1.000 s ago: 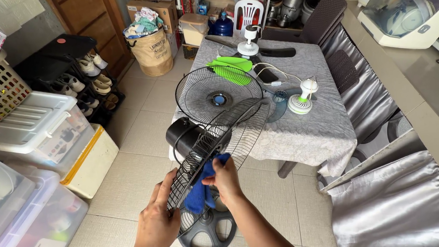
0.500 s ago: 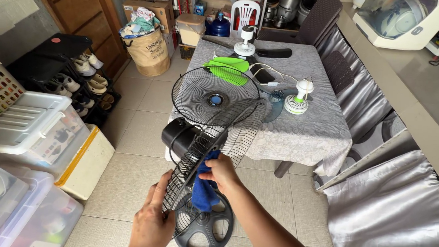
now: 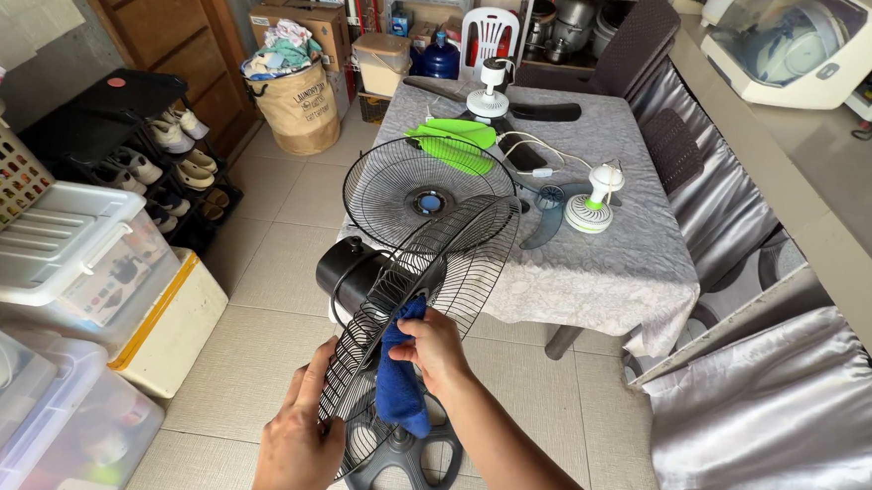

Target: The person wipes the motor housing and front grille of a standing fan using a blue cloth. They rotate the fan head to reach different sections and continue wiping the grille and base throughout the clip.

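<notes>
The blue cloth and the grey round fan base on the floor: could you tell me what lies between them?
In the head view, nothing separates them: the blue cloth, pinched by the right hand against the wire fan guard, hangs directly above the fan base, overlapping it in the picture.

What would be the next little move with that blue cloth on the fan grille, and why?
Probably slide the cloth further along the grille's wires: the right hand presses it mid-grille, the left hand steadies the rim, and much of the wire lies beyond the cloth.
</notes>
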